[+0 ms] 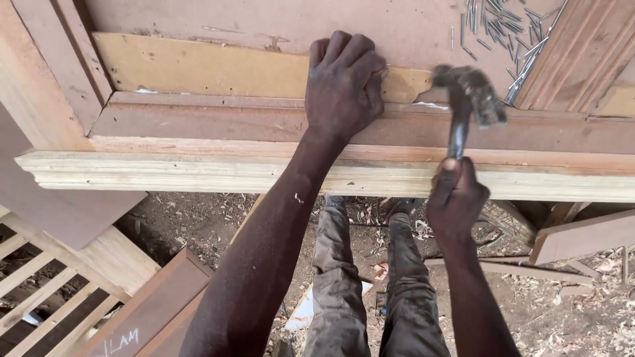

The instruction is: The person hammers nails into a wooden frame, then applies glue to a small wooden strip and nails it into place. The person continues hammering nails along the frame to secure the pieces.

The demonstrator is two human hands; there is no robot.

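the left hand is curled into a loose fist, knuckles up, pressing down on the wooden frame where a reddish strip meets a paler yellow board; whether its fingertips pinch anything underneath cannot be told; the right hand sits nearer the body and a little to the right of the left, closed around the handle of a hammer; the hammer's head is blurred, raised just to the right of the left hand's knuckles and above the same reddish strip; beyond the hammer, further from the body and to the right of both hands, a loose heap of nails lies on the flat brown panel; under both wrists runs the frame's pale moulded edge; below the arms, the person's own legs in grey trousers stand on dirt ground strewn with wood shavings; to the left of the left forearm, lower down, lie slatted wooden pieces and a brown board.
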